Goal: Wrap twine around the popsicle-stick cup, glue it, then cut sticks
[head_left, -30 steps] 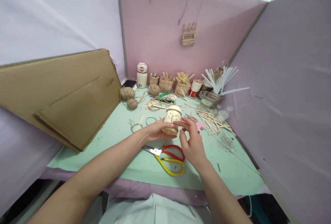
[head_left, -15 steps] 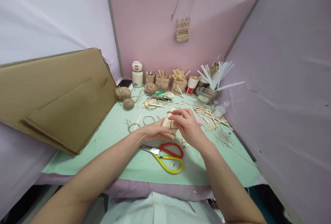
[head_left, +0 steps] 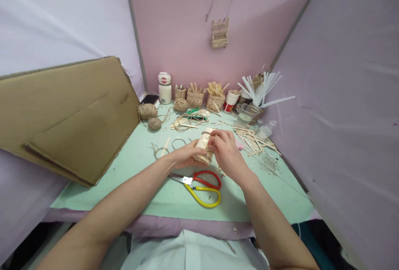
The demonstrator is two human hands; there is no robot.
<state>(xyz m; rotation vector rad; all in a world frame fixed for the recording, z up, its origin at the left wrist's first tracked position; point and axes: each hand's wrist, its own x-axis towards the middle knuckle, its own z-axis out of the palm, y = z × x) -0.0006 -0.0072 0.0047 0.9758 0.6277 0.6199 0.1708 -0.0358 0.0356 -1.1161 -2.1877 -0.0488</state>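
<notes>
A small cylinder of pale wooden sticks (head_left: 203, 144) is held above the green table mat (head_left: 146, 178), lying on its side. My left hand (head_left: 183, 156) grips it from the left and below. My right hand (head_left: 225, 150) covers its right side, fingers curled over the top, pressing on the sticks. Scissors with one red and one yellow handle (head_left: 202, 185) lie on the mat just under both hands.
A large cardboard sheet (head_left: 71, 112) leans at the left. Twine balls (head_left: 148, 112), small stick baskets (head_left: 215, 97), a white jar (head_left: 164, 88), cups and white strips (head_left: 260, 91) line the back. Loose wooden sticks (head_left: 252, 139) lie right of the hands. Purple partitions close in three sides.
My right hand has moved from open beside the stick cylinder to closed over its top and right side. The cylinder has tipped from upright to lying sideways.
</notes>
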